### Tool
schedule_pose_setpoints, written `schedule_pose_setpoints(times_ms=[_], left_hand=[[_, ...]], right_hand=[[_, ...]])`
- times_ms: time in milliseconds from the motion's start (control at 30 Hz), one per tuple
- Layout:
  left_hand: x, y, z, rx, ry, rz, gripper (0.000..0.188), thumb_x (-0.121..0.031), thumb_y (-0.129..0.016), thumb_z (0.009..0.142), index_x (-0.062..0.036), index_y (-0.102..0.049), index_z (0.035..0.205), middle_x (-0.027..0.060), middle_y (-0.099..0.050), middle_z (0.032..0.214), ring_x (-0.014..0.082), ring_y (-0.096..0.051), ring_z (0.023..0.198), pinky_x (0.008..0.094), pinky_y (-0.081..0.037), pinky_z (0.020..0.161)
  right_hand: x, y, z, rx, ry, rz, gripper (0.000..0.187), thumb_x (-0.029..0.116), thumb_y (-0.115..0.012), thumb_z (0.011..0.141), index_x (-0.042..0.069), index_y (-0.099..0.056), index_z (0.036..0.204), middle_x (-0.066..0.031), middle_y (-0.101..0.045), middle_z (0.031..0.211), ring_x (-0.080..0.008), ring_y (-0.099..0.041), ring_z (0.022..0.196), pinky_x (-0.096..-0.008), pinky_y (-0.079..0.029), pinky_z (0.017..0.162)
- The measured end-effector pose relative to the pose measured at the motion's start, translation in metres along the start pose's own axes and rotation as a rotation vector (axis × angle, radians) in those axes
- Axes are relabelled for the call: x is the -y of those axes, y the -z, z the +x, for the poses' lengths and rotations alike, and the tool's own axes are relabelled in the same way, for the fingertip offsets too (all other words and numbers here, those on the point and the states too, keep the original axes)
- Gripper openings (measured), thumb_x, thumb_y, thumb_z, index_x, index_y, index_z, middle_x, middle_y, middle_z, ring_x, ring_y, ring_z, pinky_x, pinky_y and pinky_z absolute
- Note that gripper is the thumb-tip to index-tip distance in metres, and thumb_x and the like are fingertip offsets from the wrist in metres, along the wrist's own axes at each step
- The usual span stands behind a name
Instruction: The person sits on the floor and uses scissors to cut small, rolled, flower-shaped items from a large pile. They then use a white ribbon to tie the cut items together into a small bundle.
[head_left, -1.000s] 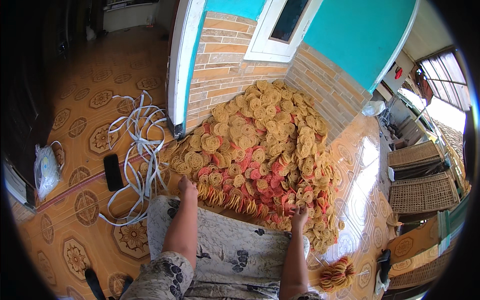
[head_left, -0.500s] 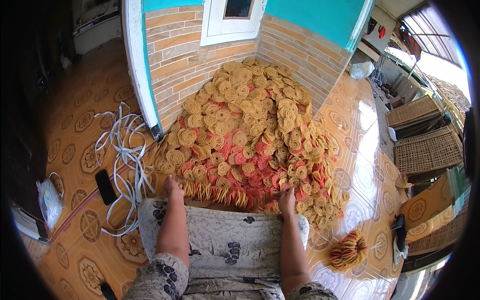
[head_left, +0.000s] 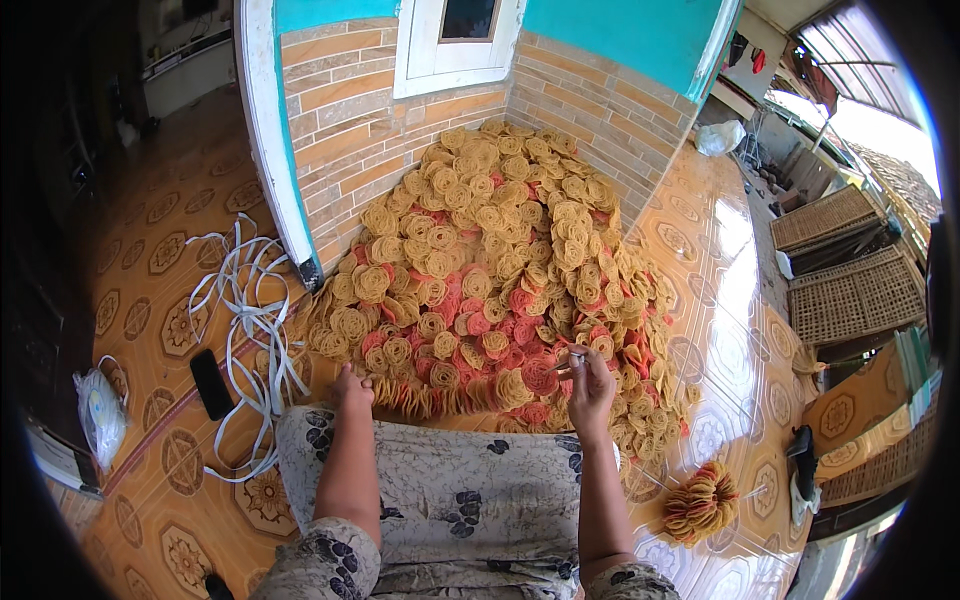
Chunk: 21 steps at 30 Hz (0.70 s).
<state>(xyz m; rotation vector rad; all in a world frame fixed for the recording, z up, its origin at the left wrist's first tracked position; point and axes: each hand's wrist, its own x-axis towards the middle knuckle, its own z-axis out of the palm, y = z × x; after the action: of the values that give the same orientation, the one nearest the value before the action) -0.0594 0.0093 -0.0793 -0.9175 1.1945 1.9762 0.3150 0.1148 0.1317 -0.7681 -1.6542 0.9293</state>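
Note:
A strung row of thin, net-like yellow and pink discs, stacked face to face, stretches between my hands above my lap. My left hand is closed at the row's left end. My right hand is raised at the other end, fingertips pinched together on something thin and pale, probably the row's string or needle. Just left of these fingers a pink disc faces me, beside a yellow disc. Behind the row spreads a big heap of loose yellow and pink discs.
A round bundle of strung discs lies on the tiled floor to my right. On the left are tangled white straps, a black phone and a clear plastic bag. Woven racks stand at the far right. Brick-faced walls back the heap.
My right hand has risen and moved slightly right, away from the row. Beside it, a yellow and a pink disc now show their flat faces. My left hand stays nearly where it was.

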Motion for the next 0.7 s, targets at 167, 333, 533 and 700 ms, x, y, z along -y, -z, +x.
schedule_pose_setpoints(times_ms=[167,333,533,700], left_hand=[[-0.004,-0.006,-0.013,0.049,-0.031,-0.029,0.027,-0.021,-0.050,0.103,-0.0141,-0.057,0.127,-0.0012,-0.030,0.068,0.0133,-0.024,0.050,0.0287,-0.026,0.043],[-0.002,-0.005,-0.019,0.008,-0.071,-0.013,0.022,-0.021,-0.048,0.103,-0.0127,-0.059,0.121,-0.0014,-0.030,0.067,0.0130,-0.022,0.048,0.0285,-0.024,0.042],[0.000,-0.006,-0.028,0.160,-0.187,-0.002,0.013,-0.024,-0.053,0.101,-0.0109,-0.054,0.104,-0.0023,-0.034,0.067,0.0109,-0.023,0.045,0.0280,-0.024,0.040],[0.015,-0.013,-0.042,0.333,-0.259,0.124,0.013,-0.024,-0.056,0.099,-0.0129,-0.050,0.095,-0.0036,-0.032,0.065,0.0090,-0.024,0.043,0.0279,-0.023,0.038]], right_hand=[[0.000,0.006,0.010,-0.126,-0.085,0.306,0.015,0.009,-0.051,0.101,-0.002,-0.060,0.107,-0.0062,-0.065,0.085,-0.0112,-0.064,0.068,-0.0250,-0.052,0.063],[-0.029,0.019,0.015,-0.210,-0.264,0.499,0.015,0.011,-0.050,0.102,0.000,-0.060,0.102,-0.0061,-0.067,0.087,-0.0120,-0.065,0.075,-0.0268,-0.054,0.070],[-0.027,0.012,0.004,-0.122,-0.057,0.172,0.014,0.011,-0.051,0.101,-0.001,-0.059,0.102,-0.0064,-0.066,0.083,-0.0102,-0.061,0.071,-0.0259,-0.051,0.066],[-0.020,-0.001,-0.004,-0.017,-0.126,-0.029,0.014,0.010,-0.051,0.101,-0.001,-0.059,0.097,-0.0037,-0.062,0.079,-0.0085,-0.056,0.065,-0.0240,-0.047,0.061]])
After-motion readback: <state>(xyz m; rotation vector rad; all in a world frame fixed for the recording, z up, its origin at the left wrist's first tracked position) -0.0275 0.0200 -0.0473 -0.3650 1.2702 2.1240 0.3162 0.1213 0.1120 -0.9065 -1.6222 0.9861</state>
